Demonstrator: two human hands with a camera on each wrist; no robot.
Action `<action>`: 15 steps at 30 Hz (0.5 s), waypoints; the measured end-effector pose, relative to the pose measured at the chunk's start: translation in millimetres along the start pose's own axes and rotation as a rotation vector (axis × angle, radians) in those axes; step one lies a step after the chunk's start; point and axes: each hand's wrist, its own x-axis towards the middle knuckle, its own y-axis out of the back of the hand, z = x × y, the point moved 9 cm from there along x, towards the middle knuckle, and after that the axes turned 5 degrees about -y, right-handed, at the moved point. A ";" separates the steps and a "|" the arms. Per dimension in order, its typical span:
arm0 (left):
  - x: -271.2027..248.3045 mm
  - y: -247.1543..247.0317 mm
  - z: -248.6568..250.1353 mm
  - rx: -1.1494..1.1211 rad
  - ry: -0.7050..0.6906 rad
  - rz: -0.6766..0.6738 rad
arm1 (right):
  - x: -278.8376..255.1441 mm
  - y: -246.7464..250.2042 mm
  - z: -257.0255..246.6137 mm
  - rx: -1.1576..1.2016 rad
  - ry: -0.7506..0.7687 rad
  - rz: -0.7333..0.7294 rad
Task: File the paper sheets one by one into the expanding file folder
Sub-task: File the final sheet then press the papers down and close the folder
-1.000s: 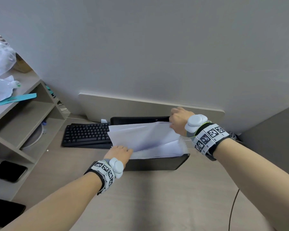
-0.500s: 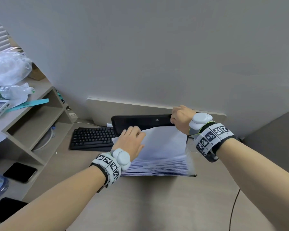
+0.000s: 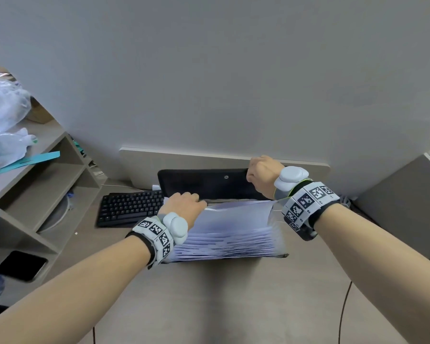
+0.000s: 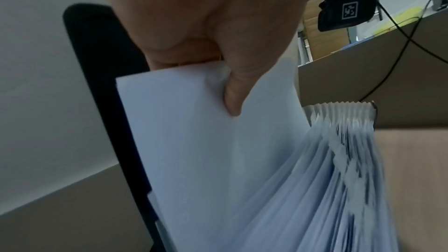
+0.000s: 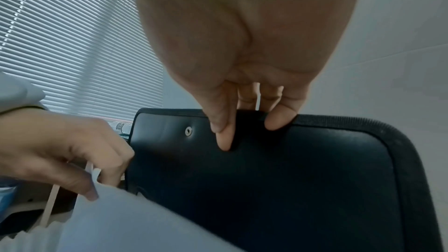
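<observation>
on the desk (image 3: 209, 306), in front of the low backboard by the wall, the expanding file folder (image 3: 229, 242) stands open with its mouth facing up, its long axis running left to right across the person's view and its pleated pockets fanned toward the person. the right hand (image 3: 262, 176) is curled over the top edge of the folder's black flap (image 3: 204, 184), thumb on the inner face and fingers hooked behind, as the right wrist view shows; it seems to hold the flap upright and tilted back so that it does not fall over the pockets and the mouth stays clear. the left hand (image 3: 184, 207) pinches the top left corner of a white paper sheet (image 3: 236, 214), thumb pressed on the near face and fingers behind it, as the left wrist view shows. the sheet leans back toward the flap at the rear of the folder, its long edge lying along the folder's length and its lower edge down among the dividers, so it looks partly seated in a rear pocket; which pocket exactly cannot be told. the grip at the corner probably serves to steer the sheet straight down between two dividers and stop it buckling. the other white sheets and dividers lie fanned forward, their top edges stepped toward the person. a black keyboard (image 3: 132, 207) lies just left of the folder, and a shelf unit (image 3: 42, 184) stands further left.
</observation>
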 end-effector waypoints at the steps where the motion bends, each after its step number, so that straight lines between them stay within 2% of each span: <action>1: 3.5 -3.4 0.8 -0.010 -0.013 -0.039 | 1.1 -0.8 -0.3 0.005 0.002 -0.006; 4: 8.3 -26.5 7.7 -0.147 0.010 -0.180 | -0.3 3.4 -4.3 0.030 0.007 0.007; 6: 12.2 -37.9 8.4 -0.273 0.059 -0.177 | -2.1 3.7 -4.0 0.043 -0.004 0.014; 9: 21.7 -41.6 8.2 -0.318 0.073 -0.095 | -1.2 -1.8 -2.2 0.035 0.005 0.010; 12: 25.1 -32.0 12.5 -0.193 0.006 0.090 | -1.8 -3.9 -2.5 0.045 0.018 -0.011; 15: 24.3 -25.4 10.9 -0.115 0.049 0.219 | -6.0 -0.7 0.2 0.066 -0.003 0.019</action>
